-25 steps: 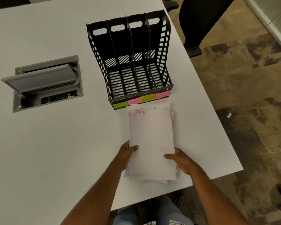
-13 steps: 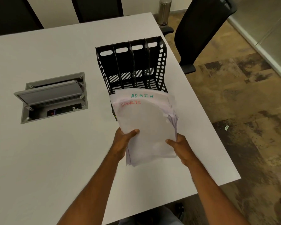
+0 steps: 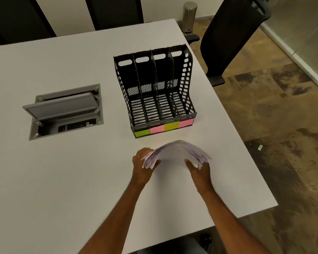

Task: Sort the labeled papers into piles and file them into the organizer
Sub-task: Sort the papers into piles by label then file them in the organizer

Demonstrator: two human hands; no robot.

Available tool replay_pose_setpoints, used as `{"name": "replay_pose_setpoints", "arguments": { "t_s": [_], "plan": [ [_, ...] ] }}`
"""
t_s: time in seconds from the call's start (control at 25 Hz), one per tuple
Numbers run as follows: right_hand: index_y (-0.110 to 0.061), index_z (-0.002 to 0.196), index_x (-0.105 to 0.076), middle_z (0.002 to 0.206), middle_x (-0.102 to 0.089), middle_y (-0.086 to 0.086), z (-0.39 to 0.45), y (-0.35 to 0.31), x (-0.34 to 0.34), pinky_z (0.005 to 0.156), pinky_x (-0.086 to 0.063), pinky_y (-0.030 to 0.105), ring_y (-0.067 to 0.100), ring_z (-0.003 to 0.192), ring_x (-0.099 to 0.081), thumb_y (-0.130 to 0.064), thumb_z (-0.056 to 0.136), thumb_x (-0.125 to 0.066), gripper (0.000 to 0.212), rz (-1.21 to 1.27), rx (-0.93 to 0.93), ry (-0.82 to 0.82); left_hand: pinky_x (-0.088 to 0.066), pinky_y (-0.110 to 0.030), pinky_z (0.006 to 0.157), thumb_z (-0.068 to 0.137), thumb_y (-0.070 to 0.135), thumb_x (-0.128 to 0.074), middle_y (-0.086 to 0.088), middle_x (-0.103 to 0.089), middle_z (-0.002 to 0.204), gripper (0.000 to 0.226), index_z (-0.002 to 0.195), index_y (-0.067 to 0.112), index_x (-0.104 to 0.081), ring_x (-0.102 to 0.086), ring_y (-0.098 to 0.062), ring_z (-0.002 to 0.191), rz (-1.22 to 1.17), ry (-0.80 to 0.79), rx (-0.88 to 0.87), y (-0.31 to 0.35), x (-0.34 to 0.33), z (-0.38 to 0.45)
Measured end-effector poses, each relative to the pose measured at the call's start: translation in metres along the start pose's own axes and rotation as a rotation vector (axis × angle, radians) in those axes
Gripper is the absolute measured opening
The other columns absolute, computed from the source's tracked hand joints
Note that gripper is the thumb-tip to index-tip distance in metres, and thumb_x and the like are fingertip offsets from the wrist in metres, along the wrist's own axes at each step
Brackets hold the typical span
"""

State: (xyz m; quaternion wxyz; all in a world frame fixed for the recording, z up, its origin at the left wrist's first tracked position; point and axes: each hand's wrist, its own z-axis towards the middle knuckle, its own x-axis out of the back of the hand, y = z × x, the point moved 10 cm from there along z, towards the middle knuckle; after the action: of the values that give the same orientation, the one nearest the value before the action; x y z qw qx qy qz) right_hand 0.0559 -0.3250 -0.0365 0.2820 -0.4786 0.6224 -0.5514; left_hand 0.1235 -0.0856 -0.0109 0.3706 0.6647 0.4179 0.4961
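A thick stack of white papers [image 3: 174, 153] stands on edge on the white table [image 3: 62, 180], bowed upward between my hands. My left hand [image 3: 142, 165] grips its left side and my right hand [image 3: 198, 171] grips its right side. The written labels are not readable from this angle. Just beyond the stack stands a black mesh organizer [image 3: 154, 92] with several upright slots, all empty. Green, pink and yellow sticky labels [image 3: 163, 128] run along its front lip.
A grey cable hatch [image 3: 62, 110] with its lid raised is set into the table to the left. The table's right edge runs close to my right hand. A black office chair [image 3: 228, 37] stands at the far right, and a metal bin [image 3: 189, 15] beyond it.
The stack lay flat a second ago, was lifted and tilted toward me, and now stands on edge, bowed between both hands. The view has tilted upward, showing more of the room.
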Motion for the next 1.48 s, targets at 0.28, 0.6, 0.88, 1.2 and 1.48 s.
{"name": "replay_pose_setpoints", "arguments": {
  "t_s": [0.28, 0.6, 0.88, 1.2, 1.48],
  "plan": [
    [-0.022, 0.103, -0.064, 0.095, -0.070, -0.013, 0.012, 0.013, -0.001, 0.075, -0.045, 0.001, -0.009, 0.087, -0.066, 0.004, 0.092, -0.064, 0.029, -0.024, -0.033, -0.010, -0.056, -0.025, 0.084, 0.096, -0.001, -0.059, -0.013, -0.067, 0.109, 0.023, 0.119, -0.002, -0.062, -0.068, -0.009, 0.089, -0.097, -0.061, 0.095, -0.020, -0.006, 0.007],
    [-0.023, 0.094, -0.062, 0.090, -0.070, -0.005, 0.002, 0.043, 0.030, 0.064, -0.047, 0.018, 0.011, 0.082, -0.067, -0.023, 0.084, -0.076, 0.017, -0.117, -0.221, 0.094, -0.063, -0.038, 0.076, 0.075, 0.052, -0.080, -0.004, -0.080, 0.093, 0.043, 0.095, 0.014, -0.079, -0.076, -0.019, 0.083, -0.136, -0.067, 0.315, -0.068, -0.012, -0.017],
    [-0.010, 0.134, -0.055, 0.126, -0.061, 0.005, -0.042, 0.134, 0.031, 0.102, -0.048, 0.043, 0.028, 0.117, -0.058, -0.035, 0.099, -0.056, 0.044, -0.293, -0.434, 0.055, -0.058, -0.037, 0.088, 0.093, 0.012, -0.065, -0.013, -0.068, 0.129, 0.042, 0.134, 0.010, -0.058, -0.066, -0.031, 0.117, -0.797, -0.271, 0.757, -0.154, -0.070, -0.086],
    [-0.010, 0.093, -0.061, 0.094, -0.068, 0.007, -0.033, 0.152, 0.057, 0.075, -0.052, 0.032, 0.029, 0.092, -0.065, -0.021, 0.090, -0.069, 0.014, -0.190, -0.453, 0.135, -0.047, -0.055, 0.106, 0.086, 0.022, -0.076, -0.019, -0.070, 0.123, 0.048, 0.129, 0.007, -0.060, -0.064, -0.038, 0.117, -0.664, -0.287, 1.004, -0.192, -0.087, -0.133],
    [-0.001, 0.133, -0.054, 0.129, -0.059, 0.019, -0.004, 0.117, 0.124, 0.095, -0.046, 0.040, 0.037, 0.118, -0.057, -0.009, 0.103, -0.043, 0.032, -0.578, -0.241, 0.297, -0.045, -0.054, 0.108, 0.094, 0.009, -0.066, -0.022, -0.064, 0.130, 0.046, 0.137, 0.001, -0.053, -0.061, -0.039, 0.119, -0.559, -0.161, 0.941, -0.194, -0.091, -0.122]
  ]
}}
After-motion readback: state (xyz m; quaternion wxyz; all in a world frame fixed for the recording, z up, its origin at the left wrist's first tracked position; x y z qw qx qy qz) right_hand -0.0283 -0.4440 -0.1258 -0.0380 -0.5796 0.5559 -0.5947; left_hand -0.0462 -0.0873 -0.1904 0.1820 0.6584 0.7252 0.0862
